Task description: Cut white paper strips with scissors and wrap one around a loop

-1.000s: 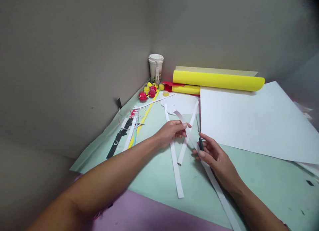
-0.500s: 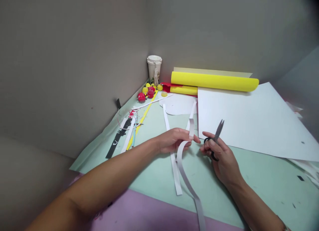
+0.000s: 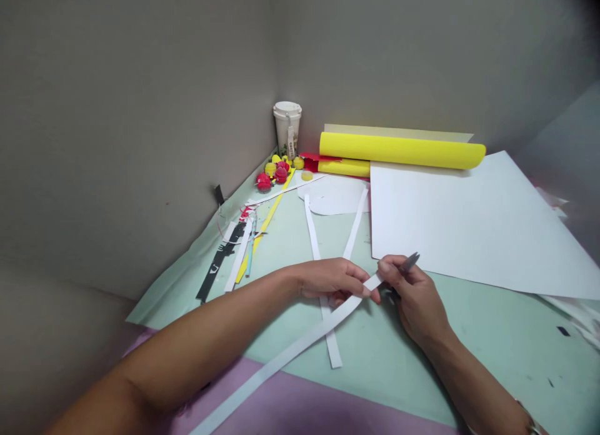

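A long white paper strip (image 3: 300, 345) runs from between my hands down to the lower left, past the near edge of the table cover. My left hand (image 3: 330, 277) pinches it close to its upper end between thumb and fingers. The tip of that end is between the thumb and fingers of my right hand (image 3: 419, 304), which also keeps hold of the scissors (image 3: 411, 261). Their blades point up and away; the handles are mostly hidden in the palm. Under my left hand lies another white strip (image 3: 333, 350), flat on the table, and a further strip (image 3: 357, 221) lies beyond.
A large white sheet (image 3: 450, 229) covers the right, with a yellow roll (image 3: 403, 150) behind. At the back left stand a lidded cup (image 3: 287, 125) and small red and yellow balls (image 3: 264, 182). Black scraps (image 3: 218, 269) and a yellow strip (image 3: 265, 225) lie left on the green cover (image 3: 281, 322).
My right hand has come left to my left hand and taken the strip's end. The strip's tail has swung from lower right to lower left. The scissors have tilted lower.
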Available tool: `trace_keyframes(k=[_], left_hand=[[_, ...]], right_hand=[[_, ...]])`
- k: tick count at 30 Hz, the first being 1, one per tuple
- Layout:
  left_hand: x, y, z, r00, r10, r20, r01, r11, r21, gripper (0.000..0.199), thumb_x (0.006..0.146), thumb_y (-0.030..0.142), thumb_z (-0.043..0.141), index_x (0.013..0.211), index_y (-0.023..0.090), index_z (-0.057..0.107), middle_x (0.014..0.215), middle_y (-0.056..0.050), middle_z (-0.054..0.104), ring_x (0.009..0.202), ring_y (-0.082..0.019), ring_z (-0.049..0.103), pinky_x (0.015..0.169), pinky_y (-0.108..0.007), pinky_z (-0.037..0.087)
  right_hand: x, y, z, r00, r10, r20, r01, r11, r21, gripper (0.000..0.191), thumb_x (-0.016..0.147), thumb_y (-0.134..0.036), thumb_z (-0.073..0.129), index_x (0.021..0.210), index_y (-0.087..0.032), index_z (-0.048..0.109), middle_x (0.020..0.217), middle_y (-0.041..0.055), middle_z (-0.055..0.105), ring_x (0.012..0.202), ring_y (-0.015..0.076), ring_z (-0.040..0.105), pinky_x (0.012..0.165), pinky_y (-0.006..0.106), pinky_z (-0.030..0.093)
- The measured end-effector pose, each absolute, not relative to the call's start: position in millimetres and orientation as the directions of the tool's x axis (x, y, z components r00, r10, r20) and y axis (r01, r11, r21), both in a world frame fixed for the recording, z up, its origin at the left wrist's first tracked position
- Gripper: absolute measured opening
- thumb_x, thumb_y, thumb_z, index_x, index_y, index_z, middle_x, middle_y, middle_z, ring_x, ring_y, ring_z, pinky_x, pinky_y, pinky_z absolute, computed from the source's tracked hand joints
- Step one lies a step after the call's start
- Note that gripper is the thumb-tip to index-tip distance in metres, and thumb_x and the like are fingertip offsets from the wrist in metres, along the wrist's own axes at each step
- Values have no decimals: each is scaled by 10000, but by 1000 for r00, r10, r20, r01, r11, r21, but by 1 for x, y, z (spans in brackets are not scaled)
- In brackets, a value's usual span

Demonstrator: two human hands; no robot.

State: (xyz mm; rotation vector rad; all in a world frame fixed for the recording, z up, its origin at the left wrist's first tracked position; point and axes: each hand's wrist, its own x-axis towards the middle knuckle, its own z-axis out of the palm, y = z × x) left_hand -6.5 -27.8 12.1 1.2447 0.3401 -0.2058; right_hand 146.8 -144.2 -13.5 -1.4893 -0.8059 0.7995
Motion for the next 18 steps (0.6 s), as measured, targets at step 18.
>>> trace_keyframes(k=[18], left_hand=[[-14, -9, 16, 976, -90, -200, 217, 542, 812, 379, 768, 248, 658, 1129, 136, 627, 834, -90, 716, 514, -98, 579, 475, -198, 442]], right_hand=[[160, -141, -6, 807, 559, -191, -388, 259, -884, 257, 661, -244, 801, 883, -212, 675, 718, -46, 577, 581, 63, 516, 505, 168, 444]])
